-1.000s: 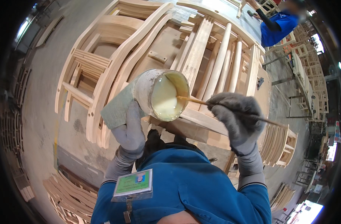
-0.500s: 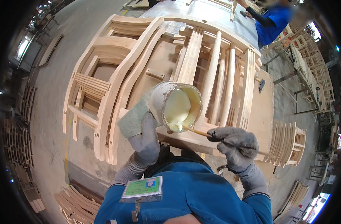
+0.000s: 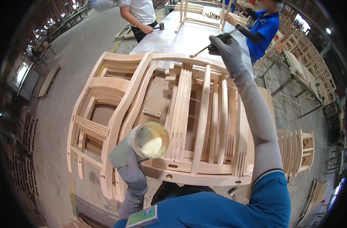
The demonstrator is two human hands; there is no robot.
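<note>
My gloved left hand [image 3: 132, 173] is wrapped round a round cup [image 3: 134, 140] with cream-coloured glue [image 3: 152, 146] in it. A flat grey-green sheet [image 3: 120, 154] is pinched against the cup's side by the same hand. My gloved right hand [image 3: 227, 52] is stretched far forward, its fingers closed on a thin brown stick [image 3: 202, 50]. The stick's tip is at a round hole in the far curved rail [image 3: 165, 57] of a pale wooden chair frame. Whether the tip touches the wood, I cannot tell. Under my hands lie slatted frame parts [image 3: 204, 114], with slotted and round holes in the near rail [image 3: 196, 176].
Curved chair sides [image 3: 118, 102] are stacked at the left. A shiny-topped table [image 3: 169, 41] stands beyond, with a person in white [image 3: 139, 13] holding a hammer [image 3: 160, 26] and a person in blue [image 3: 265, 28] beside it. More frames [image 3: 295, 148] stand at the right.
My right hand has lifted the stick out of the glue and carried it forward to the far rail. The cup has moved left and down in view. The far table and workers show more now.
</note>
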